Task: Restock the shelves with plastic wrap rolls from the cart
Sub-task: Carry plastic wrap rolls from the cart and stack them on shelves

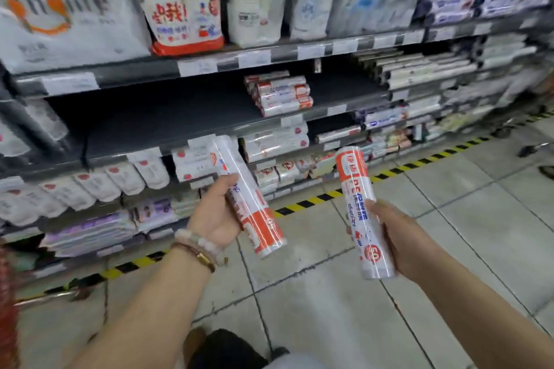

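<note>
Blurring shelf labels unreadable; left hand (214,213) and right hand (398,237) each grip rolls.

Access, as I see it: middle shelf (168,117) lies open left of the stacked rolls (280,93); upper shelf blocked by tall packs (183,0); floor (329,293) passable.

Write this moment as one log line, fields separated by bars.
left hand: holds left roll | right hand: holds right roll | shelf stack: few rolls | step: placing not yet done
</note>
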